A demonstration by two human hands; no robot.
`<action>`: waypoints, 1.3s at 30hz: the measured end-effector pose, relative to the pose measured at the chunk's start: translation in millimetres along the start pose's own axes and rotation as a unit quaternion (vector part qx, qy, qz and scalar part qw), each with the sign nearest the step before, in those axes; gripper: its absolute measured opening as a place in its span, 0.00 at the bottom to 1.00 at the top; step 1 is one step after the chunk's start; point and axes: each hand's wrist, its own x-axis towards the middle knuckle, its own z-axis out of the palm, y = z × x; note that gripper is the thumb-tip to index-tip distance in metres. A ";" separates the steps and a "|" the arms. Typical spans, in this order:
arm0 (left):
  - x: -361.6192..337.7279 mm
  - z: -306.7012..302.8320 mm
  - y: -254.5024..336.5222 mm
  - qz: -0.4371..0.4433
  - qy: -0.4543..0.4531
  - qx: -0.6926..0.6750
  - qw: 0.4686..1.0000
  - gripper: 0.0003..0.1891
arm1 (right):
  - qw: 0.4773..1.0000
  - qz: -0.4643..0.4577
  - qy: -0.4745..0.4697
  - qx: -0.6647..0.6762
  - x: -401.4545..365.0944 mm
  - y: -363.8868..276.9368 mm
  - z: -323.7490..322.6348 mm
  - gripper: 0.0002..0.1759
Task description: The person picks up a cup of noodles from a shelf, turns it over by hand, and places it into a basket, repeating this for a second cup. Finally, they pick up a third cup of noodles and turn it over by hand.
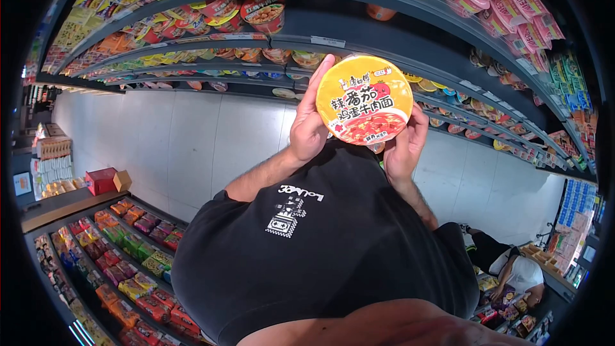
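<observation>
A round instant noodle bowl [365, 99] is held up in front of my chest, its yellow and red lid facing me. The lid carries Chinese lettering, a cartoon tomato and a picture of noodles. My left hand [310, 122] grips the bowl's left side, with one finger reaching up along the rim. On the lower right side, my right hand [406, 144] closes round the bowl. Parts of the fingers of both hands are hidden behind the bowl.
Ahead stand curved-looking shelves [295, 19] stocked with noodle bowls, including pink tubs [496, 0] at upper right. Behind me on the left is a rack of packets [122, 256]. Another person [512, 269] is at the lower right. A red box [101, 181] sits at left.
</observation>
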 end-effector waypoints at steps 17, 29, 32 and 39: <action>2.2 -7.6 -15.8 0.138 -0.027 0.156 0.978 0.31 | 0.996 0.066 0.036 0.057 -9.9 -1.4 -7.5 0.17; -0.5 0.8 -18.6 0.017 -0.009 0.052 0.998 0.31 | 0.998 -0.048 0.015 0.037 -0.4 -13.7 -9.7 0.16; 1.0 -2.8 -24.2 0.040 -0.036 0.033 0.998 0.33 | 0.997 -0.041 -0.003 0.072 2.5 -14.6 -9.9 0.16; -3.3 4.5 -28.1 0.004 -0.083 0.015 0.996 0.41 | 0.997 -0.074 -0.016 0.014 3.4 -12.4 -1.0 0.27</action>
